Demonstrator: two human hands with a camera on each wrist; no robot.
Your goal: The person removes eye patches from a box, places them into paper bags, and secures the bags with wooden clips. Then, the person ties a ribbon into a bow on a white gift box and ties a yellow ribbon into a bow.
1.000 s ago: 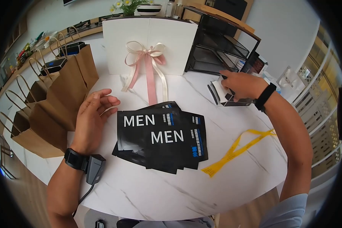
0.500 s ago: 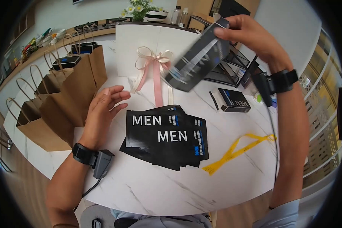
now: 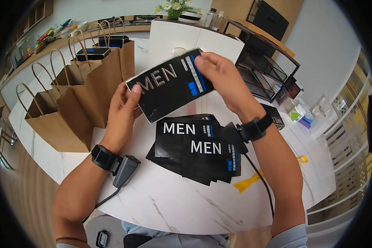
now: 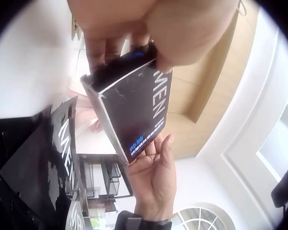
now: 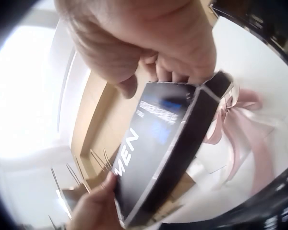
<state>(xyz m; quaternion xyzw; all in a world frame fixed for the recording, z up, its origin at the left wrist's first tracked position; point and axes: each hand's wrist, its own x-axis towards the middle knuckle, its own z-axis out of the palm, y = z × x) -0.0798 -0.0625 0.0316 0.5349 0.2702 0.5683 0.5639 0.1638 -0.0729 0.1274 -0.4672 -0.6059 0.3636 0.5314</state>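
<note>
Both hands hold a black box [image 3: 169, 87] lettered MEN in the air, tilted up to the right. The left hand [image 3: 123, 113] grips its lower left end, thumb on the front face. At its upper right end the right hand [image 3: 229, 82] pinches it, thumb in front and fingers behind. In the left wrist view the box [image 4: 129, 105] spans between the two hands; the right wrist view shows its dark side wall [image 5: 177, 158]. Below the box, several flat black MEN packets [image 3: 194, 153] lie overlapping on the marbled table [image 3: 161, 206].
Brown paper bags [image 3: 66, 120] stand in a row at left, black boxes [image 3: 93, 53] showing at the far ones. Behind are a white box [image 3: 173, 37] and a black mesh rack [image 3: 260, 78]. Another black box [image 3: 273, 115] lies behind the right wrist; a yellow ribbon [image 3: 246, 184] lies at right.
The right hand took the black box from the right side and brought it over to the middle. The left hand, empty before, now grips its other end. The head view has shifted.
</note>
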